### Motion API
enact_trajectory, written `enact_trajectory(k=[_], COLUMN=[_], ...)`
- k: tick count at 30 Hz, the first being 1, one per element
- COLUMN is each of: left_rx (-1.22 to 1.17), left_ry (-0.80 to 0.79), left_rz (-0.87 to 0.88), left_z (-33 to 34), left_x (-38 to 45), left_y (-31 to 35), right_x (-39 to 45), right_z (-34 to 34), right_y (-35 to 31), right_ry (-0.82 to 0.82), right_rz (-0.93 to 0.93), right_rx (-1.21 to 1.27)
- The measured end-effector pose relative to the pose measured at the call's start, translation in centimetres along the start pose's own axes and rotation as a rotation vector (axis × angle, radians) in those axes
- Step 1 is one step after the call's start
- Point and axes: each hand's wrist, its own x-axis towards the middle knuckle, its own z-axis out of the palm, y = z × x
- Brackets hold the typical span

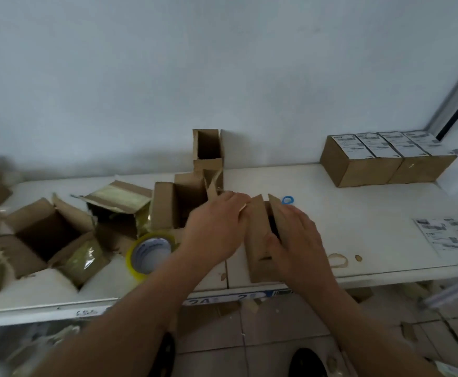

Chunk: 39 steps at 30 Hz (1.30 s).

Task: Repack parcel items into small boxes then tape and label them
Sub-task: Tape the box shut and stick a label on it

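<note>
A small brown cardboard box (257, 246) stands near the front edge of the white table (358, 227), its top flaps half raised with a dark gap between them. My left hand (217, 227) lies against the left flap, fingers stretched toward the top. My right hand (296, 238) presses flat on the right flap and side. A roll of clear yellowish tape (149, 254) lies just left of my left forearm. Sheets of printed labels (448, 235) lie at the table's right edge.
Several sealed, labelled boxes (385, 159) stand in a row at the back right. Empty small boxes (192, 186) are stacked against the wall. Opened larger cartons (48, 235) with tape scraps crowd the left. A blue ring (287, 200) lies behind the box.
</note>
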Motion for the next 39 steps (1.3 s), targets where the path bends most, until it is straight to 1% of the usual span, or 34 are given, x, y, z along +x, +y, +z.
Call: enact_trajectory(k=[2,4,6,7,9,12,14,15,16,18,20,23,25,28,31,34,39], left_rx=[0.146,0.270,0.368,0.402,0.452,0.469,0.480,0.479,0.445,0.298,0.182,0.087,0.028,-0.049,-0.144,-0.289,-0.481], left_ry=[0.030,-0.008,-0.022,-0.027,-0.041,-0.075,-0.069,-0.037,-0.013,-0.011,0.004,0.044,0.049,0.091,0.094,0.099,0.023], left_rz=[0.048,0.065,0.075,0.080,0.085,0.041,0.013,0.005,-0.026,-0.159,-0.280,-0.363,-0.397,-0.432,-0.510,-0.583,-0.654], left_z=[-2.0,-3.7,-5.1,-6.0,-7.3,-8.6,-9.3,-9.6,-9.7,-9.8,-9.4,-8.8,-8.8,-8.8,-9.0,-8.5,-6.7], left_x=[-1.4,-2.8,-4.5,-5.4,-7.3,-9.4,-10.5,-10.9,-11.3,-11.8,-12.0,-12.3,-12.3,-12.3,-12.4,-12.6,-12.6], left_y=[-2.1,-3.9,-5.9,-6.9,-9.4,-12.6,-13.7,-14.0,-14.4,-15.0,-15.6,-15.8,-15.6,-15.3,-14.8,-13.6,-10.8], right_x=[-0.3,-0.6,-1.1,-1.4,-2.1,-3.0,-3.0,-2.8,-2.6,-2.2,-1.7,-1.3,-1.3,-2.0,-3.5,-5.0,-6.0], right_z=[0.9,1.8,2.7,3.3,5.1,8.3,10.7,11.7,12.7,14.4,15.7,16.9,17.4,16.9,14.2,11.0,7.5], right_y=[-1.6,-3.8,-5.9,-7.0,-8.8,-10.9,-11.9,-12.3,-12.6,-12.9,-13.0,-12.9,-12.6,-11.6,-10.9,-10.1,-8.2], right_ry=[0.065,0.068,0.079,0.058,-0.042,-0.179,-0.259,-0.310,-0.353,-0.420,-0.436,-0.433,-0.455,-0.471,-0.509,-0.522,-0.579], right_rz=[-0.196,-0.306,-0.393,-0.446,-0.552,-0.623,-0.610,-0.590,-0.572,-0.537,-0.499,-0.387,-0.356,-0.347,-0.327,-0.273,-0.201], right_rx=[-0.111,-0.221,-0.273,-0.271,-0.241,-0.240,-0.286,-0.309,-0.336,-0.393,-0.444,-0.488,-0.499,-0.377,-0.197,-0.020,0.053])
